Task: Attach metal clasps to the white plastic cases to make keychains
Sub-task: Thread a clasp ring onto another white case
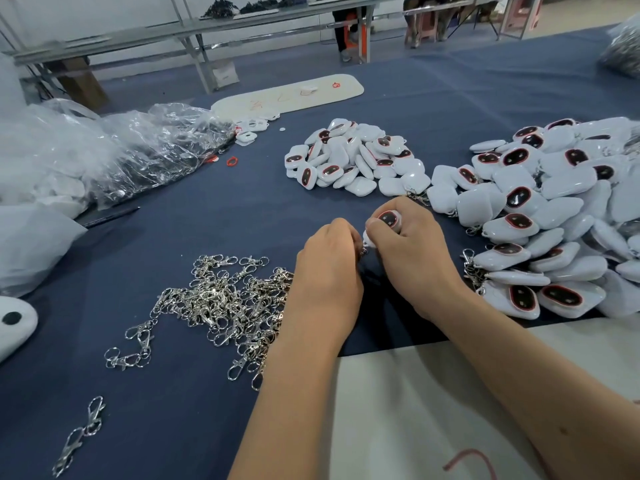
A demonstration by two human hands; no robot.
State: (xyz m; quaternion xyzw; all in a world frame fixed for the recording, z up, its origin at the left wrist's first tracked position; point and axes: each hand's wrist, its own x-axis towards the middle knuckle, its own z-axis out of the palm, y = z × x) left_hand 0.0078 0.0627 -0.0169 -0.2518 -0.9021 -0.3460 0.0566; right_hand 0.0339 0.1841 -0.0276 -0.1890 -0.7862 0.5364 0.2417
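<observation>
Both hands meet above the blue-covered surface (pixel 207 216): the right hand (pixel 412 251) is clamped round a white plastic case (pixel 388 221), and the left hand (pixel 329 268) pinches something small at its lower corner, probably a metal clasp (pixel 363 251), mostly hidden. I judge the attaching step is in hand; next the clasp must close through the case's loop, then the keychain joins the finished heap (pixel 547 220), with another taken from the clasp pile (pixel 225 299)

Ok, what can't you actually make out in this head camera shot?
- Clasp: nearly hidden between left hand and right hand; whether it's hooked on is unclear.
- White case: partly covered by right fingers.
- Right pile of cases: cut off by frame edge.
</observation>
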